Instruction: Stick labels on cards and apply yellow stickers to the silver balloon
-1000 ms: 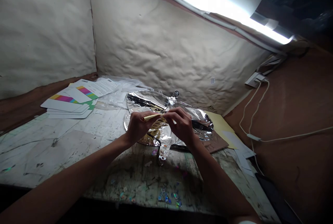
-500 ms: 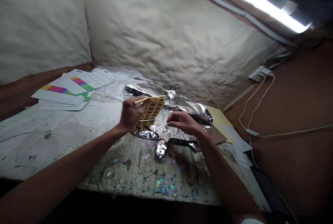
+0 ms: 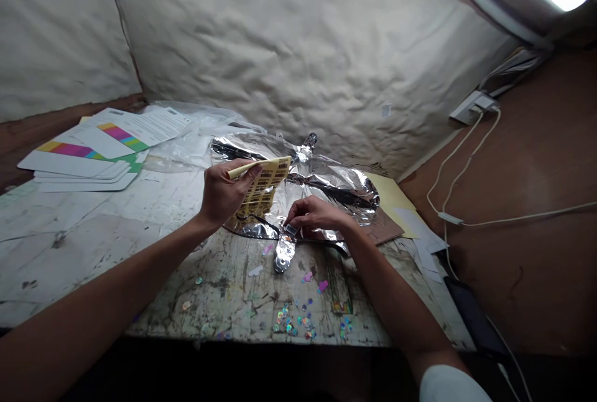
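Note:
My left hand (image 3: pixel 225 193) grips a folded yellow sheet of barcode stickers (image 3: pixel 265 187), holding it upright above a shiny silver foil item (image 3: pixel 321 187) with black bands. The foil item lies flat on the worktable; its exact kind I cannot tell. My right hand (image 3: pixel 314 214) pinches a small dark label (image 3: pixel 291 229) between thumb and fingertips. That label touches, or is just over, the top of the silver tab (image 3: pixel 283 255) that sticks out toward me. Part of the foil is hidden behind both hands and the sheet.
Printed cards (image 3: pixel 93 150) with coloured stripes are stacked at left, beside clear plastic wrap (image 3: pixel 186 134). Shiny confetti (image 3: pixel 293 320) lies near the table's front edge. Cardboard and papers (image 3: pixel 396 203) sit at right, near white cables (image 3: pixel 448 165) and a dark phone-like device (image 3: pixel 473 318).
My right hand has come down and toward me to the silver tab, and a small label now shows in its fingers. The left hand still holds the sticker sheet; the camera view has shifted.

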A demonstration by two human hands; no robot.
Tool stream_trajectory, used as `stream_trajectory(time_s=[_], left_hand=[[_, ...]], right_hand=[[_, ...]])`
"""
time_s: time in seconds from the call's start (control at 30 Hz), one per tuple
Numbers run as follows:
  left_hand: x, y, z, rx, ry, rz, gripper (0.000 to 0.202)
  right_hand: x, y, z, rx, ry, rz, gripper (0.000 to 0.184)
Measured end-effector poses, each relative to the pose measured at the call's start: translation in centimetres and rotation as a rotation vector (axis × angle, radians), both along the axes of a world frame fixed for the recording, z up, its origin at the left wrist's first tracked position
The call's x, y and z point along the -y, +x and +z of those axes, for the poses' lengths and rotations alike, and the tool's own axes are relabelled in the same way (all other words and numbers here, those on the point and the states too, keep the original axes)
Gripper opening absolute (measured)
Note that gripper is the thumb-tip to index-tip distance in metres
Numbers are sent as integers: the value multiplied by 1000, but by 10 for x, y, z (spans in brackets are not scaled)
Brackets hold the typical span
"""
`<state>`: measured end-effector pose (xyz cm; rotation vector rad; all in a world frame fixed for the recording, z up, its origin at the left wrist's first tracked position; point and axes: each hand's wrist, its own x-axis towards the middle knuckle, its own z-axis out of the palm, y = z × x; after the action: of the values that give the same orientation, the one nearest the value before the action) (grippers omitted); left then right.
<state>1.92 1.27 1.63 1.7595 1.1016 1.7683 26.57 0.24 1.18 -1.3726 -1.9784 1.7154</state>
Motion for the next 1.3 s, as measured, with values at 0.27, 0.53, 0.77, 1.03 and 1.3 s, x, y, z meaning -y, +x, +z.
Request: stream_trajectory(time_s=[0.27, 0.53, 0.77, 1.03, 1.3], left_hand=[[0, 0, -1, -6, 2, -2, 29], [0, -2, 0, 5, 3, -13, 28], [3, -5, 7, -61, 127, 119, 24], [-4, -6, -9, -416, 352, 94, 56], [9, 18, -38, -949, 285, -213, 29]], right_hand=[[8, -14, 0, 178, 276, 17, 15], [19, 1, -5, 591, 965, -104, 30], [55, 14, -9, 335, 1087, 198, 24], [59, 2, -38, 140, 1104, -65, 11], [35, 7, -30, -174, 444, -335, 35]])
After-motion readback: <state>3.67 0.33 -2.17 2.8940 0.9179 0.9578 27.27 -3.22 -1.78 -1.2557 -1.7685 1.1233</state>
